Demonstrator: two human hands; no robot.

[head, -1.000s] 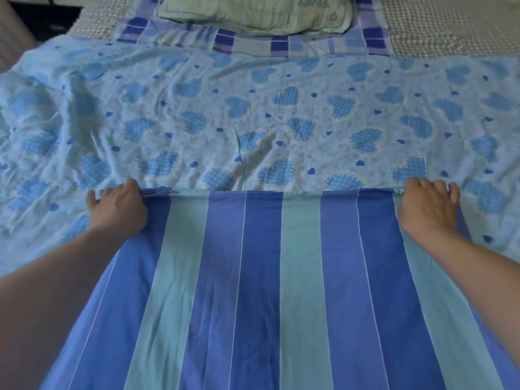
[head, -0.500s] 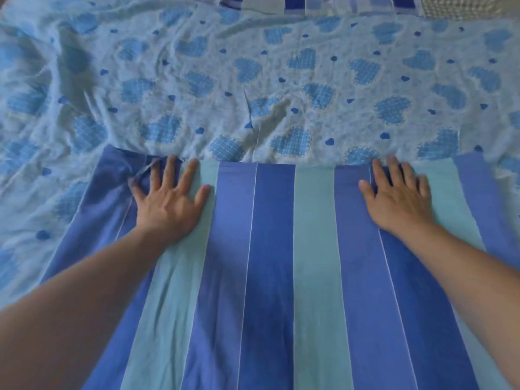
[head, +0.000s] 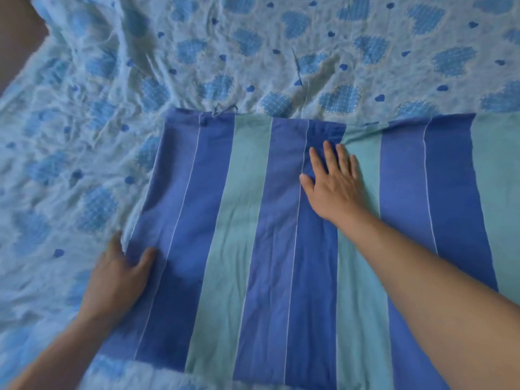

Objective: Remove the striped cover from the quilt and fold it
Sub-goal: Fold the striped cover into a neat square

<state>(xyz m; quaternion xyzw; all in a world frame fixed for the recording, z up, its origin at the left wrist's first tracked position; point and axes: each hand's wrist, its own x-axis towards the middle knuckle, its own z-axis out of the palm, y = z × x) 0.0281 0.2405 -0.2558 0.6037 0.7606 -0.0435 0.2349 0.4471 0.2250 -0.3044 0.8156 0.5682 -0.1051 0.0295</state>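
striped cover (head: 253,235) is lying folded on the quilt (head: 84,108) | left hand (head: 118,280) is pinching its left edge | right hand (head: 333,187) is pressing flat, fingers straight | risk: lifting the edge could be dragging layers askew

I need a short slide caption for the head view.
Right hand pressing flat on striped cover; left hand gripping its left edge.

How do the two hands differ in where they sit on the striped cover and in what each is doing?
The left hand sits at the left side edge of the blue and teal striped fabric cover, thumb on top and fingers curled round that edge; the right hand lies in the cover's middle, near its far edge. The left grips; the right presses flat, fingers straight and spread. Both are bare and touch the cover.
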